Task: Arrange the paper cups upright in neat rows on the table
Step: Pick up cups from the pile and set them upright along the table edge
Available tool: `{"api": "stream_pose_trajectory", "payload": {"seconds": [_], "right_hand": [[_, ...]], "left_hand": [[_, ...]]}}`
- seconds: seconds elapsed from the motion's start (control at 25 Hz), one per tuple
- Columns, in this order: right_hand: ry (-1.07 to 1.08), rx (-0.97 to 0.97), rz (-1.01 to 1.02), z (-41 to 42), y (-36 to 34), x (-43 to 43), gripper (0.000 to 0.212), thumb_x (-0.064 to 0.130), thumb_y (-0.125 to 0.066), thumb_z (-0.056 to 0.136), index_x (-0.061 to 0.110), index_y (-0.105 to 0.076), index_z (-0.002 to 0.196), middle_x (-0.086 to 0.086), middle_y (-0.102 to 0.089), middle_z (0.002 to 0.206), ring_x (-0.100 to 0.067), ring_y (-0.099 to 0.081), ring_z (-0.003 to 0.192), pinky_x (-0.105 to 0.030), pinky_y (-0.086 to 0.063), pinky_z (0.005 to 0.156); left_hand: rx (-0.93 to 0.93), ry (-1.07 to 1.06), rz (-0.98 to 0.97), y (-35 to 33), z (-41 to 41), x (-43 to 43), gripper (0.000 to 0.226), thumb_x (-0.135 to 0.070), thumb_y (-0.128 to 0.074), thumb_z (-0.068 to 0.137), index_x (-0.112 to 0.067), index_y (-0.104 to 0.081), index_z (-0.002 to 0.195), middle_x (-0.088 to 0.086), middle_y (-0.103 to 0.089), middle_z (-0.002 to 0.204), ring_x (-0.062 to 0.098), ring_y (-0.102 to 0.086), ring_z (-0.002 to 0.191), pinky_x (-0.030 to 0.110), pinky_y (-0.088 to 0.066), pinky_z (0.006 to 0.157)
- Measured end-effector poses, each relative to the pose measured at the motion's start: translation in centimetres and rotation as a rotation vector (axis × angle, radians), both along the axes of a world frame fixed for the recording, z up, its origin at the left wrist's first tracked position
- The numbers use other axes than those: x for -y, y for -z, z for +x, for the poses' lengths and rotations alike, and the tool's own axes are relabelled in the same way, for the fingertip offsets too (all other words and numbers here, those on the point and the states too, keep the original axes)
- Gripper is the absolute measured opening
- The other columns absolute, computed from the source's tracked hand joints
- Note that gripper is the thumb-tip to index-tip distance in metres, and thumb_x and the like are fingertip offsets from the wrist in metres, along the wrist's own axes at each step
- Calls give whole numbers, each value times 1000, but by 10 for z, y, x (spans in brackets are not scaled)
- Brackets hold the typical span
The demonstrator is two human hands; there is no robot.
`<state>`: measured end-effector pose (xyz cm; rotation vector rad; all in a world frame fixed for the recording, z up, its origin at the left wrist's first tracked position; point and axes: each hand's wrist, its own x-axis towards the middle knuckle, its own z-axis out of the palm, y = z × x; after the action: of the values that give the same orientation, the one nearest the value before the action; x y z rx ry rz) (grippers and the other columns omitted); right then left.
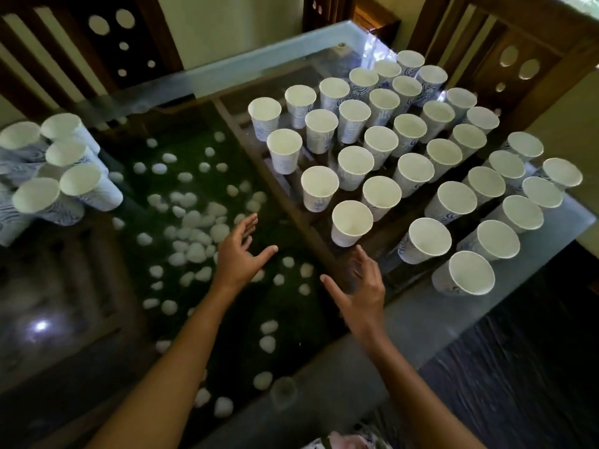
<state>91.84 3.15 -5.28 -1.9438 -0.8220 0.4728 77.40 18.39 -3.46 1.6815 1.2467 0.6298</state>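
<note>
Many white paper cups with blue patterns stand upright in diagonal rows (382, 147) on the right half of the glass table (421, 322). The nearest cup of the rows (351, 223) is just beyond my right hand. A second cluster of cups (58, 170) sits at the left edge, some stacked or leaning. My left hand (241, 251) hovers over the table's middle with fingers spread, holding nothing. Beside it, my right hand (359, 285) is also spread and empty, a little short of the nearest cup.
Under the glass lie green turf and several white pebbles (194, 222). Dark wooden chairs (505, 50) stand at the far side and back right. The table's frosted border runs along the near and right edges.
</note>
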Motion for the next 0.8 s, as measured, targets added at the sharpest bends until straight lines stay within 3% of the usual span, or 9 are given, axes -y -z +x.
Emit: {"api": "stream_pose_trajectory", "payload": {"seconds": [0.24,0.32,0.4,0.56,0.8], "right_hand": [[-393,43,-93,-109,-29,-35,54,25,-72,79,19,-49,128,6,-49,127,-4,-47,117,-34,-46,100],[-543,100,-149,-154,-40,-60,56,27,-68,83,20,-44,133,5,-44,135,-8,-41,125,-30,-35,108],[-661,167,-237,-210,-48,-90,58,28,-64,86,21,-39,138,4,-37,141,-12,-36,130,-24,-29,104],[-821,274,-195,-314,-46,-144,53,31,-63,86,18,-44,134,0,-46,132,-16,-46,120,-14,-31,90],[-992,289,-126,-428,-43,-207,56,24,-66,83,15,-45,134,-4,-47,133,-21,-48,121,-27,-38,99]], "left_hand": [[-76,41,204,-16,-144,3,50,-18,-75,75,-11,-56,121,9,-60,121,19,-56,112,39,-47,97],[-150,-19,292,-16,-200,1,47,-23,-75,73,-7,-61,115,11,-65,113,22,-61,103,34,-49,93],[-214,-122,316,-17,-268,-2,45,-19,-76,71,-4,-64,111,13,-67,109,23,-64,99,30,-48,90],[-368,-284,337,-14,-388,-9,43,-12,-76,73,-3,-63,112,15,-66,109,29,-64,99,30,-44,89],[-469,-420,301,-18,-495,-33,45,-15,-69,80,-4,-57,122,16,-59,121,30,-55,113,34,-40,98]]}}
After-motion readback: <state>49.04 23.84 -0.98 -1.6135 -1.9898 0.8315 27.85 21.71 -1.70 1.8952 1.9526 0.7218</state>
